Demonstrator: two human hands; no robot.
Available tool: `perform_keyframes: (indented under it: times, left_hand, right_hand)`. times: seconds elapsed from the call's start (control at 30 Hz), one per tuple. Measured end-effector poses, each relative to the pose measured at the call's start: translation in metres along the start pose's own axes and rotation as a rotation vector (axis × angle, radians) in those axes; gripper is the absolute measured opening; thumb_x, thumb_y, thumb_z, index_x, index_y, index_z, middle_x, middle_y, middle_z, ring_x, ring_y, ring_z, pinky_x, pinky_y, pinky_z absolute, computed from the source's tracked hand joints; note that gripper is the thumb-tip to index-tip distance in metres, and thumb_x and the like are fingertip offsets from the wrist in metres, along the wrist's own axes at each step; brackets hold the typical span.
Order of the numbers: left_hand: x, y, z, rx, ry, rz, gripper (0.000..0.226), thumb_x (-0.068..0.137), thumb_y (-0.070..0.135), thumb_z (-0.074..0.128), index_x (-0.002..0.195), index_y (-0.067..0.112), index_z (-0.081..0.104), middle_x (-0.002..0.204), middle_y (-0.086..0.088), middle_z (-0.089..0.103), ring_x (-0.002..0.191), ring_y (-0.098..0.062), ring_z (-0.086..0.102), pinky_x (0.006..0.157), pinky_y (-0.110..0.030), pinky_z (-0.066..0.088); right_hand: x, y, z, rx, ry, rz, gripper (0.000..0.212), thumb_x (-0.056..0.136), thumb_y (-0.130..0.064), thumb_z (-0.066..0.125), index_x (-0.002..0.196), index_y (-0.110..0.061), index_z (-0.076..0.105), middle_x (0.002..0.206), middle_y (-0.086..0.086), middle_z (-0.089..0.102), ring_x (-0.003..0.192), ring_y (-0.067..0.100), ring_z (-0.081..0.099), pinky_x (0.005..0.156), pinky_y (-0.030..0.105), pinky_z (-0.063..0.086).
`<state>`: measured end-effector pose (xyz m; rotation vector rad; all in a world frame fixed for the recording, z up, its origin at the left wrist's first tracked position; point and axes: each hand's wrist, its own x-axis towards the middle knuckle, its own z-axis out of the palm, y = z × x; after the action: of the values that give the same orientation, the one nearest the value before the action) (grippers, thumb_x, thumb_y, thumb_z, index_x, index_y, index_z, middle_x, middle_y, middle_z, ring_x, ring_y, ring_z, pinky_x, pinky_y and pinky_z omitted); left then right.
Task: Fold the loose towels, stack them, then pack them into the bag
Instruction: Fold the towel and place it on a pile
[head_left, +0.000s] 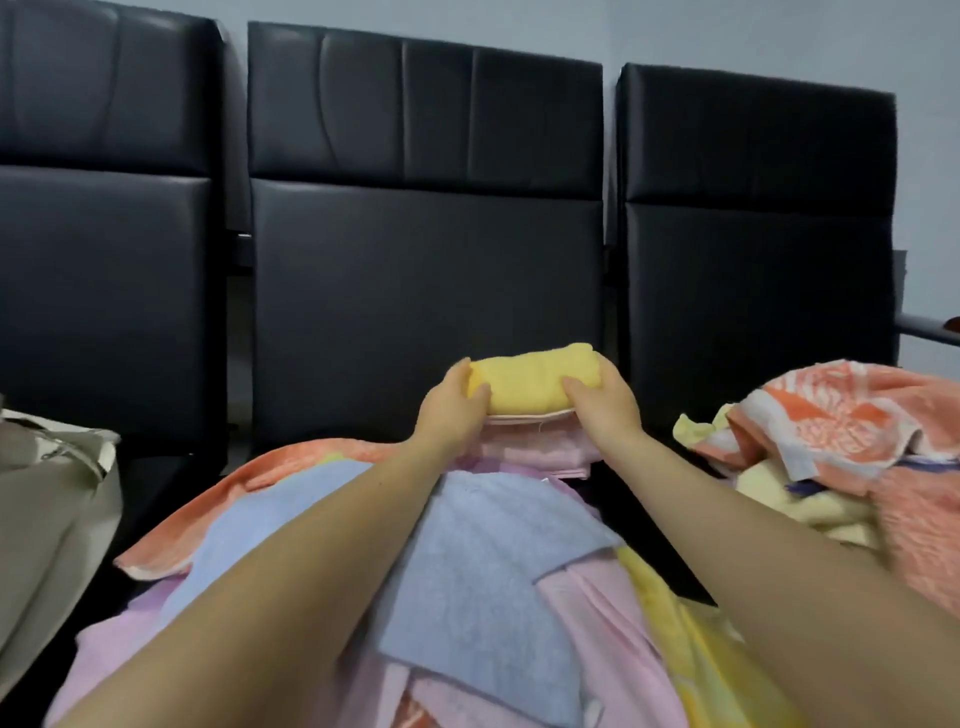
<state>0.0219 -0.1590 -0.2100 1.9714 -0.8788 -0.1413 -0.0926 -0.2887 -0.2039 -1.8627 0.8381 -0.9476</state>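
Observation:
A folded yellow towel (530, 382) sits on top of a small stack of folded pink towels (535, 441) on the middle black seat. My left hand (452, 410) grips the yellow towel's left end and my right hand (605, 405) grips its right end, thumbs on top. Under my forearms lies a heap of loose towels: a blue one (467, 561), pink ones (613, 639), an orange one (208, 525) and a yellow-patterned one (691, 644). A grey-beige bag (47, 525) stands at the left edge.
Three black padded chair backs (426, 249) stand against a pale wall behind the seats. On the right seat lies another pile with an orange-and-white patterned towel (841, 415) and pale yellow cloth (800, 509). A dark armrest (930, 327) sticks out at far right.

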Motion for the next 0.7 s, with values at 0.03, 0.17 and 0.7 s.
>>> perform_keyframes:
  times: [0.03,0.17,0.7]
  left_hand:
    - [0.002,-0.004,0.004,0.12,-0.081,-0.021,0.046,0.103,0.027,0.038,0.147,0.017,0.036,0.143,-0.012,0.047,0.125,-0.028,0.047,0.1,-0.032,0.039]
    - [0.006,-0.007,0.005,0.359,-0.223,-0.056,0.041,0.102,0.032,0.033,0.136,0.017,0.05,0.138,-0.019,0.048,0.124,-0.035,0.046,0.105,-0.039,0.037]
    - [-0.157,0.03,-0.125,-0.067,0.365,0.081,0.033,0.095,0.017,0.045,0.122,0.015,0.063,0.107,0.007,0.059,0.098,-0.012,0.056,0.084,-0.027,0.044]
  right_hand:
    - [0.003,0.011,0.003,-0.172,-0.021,0.028,0.039,0.094,-0.027,0.051,0.133,-0.021,0.05,0.109,-0.002,0.059,0.097,0.021,0.053,0.08,0.032,0.041]
    - [0.008,0.041,0.003,-0.609,-0.101,0.167,0.049,0.095,-0.051,0.041,0.129,-0.017,0.051,0.128,0.014,0.056,0.12,0.036,0.045,0.084,0.039,0.036]
    - [-0.205,-0.069,-0.016,-0.24,-0.125,-0.229,0.015,0.091,-0.033,0.056,0.104,-0.028,0.063,0.098,-0.005,0.061,0.096,0.017,0.056,0.078,0.032,0.046]
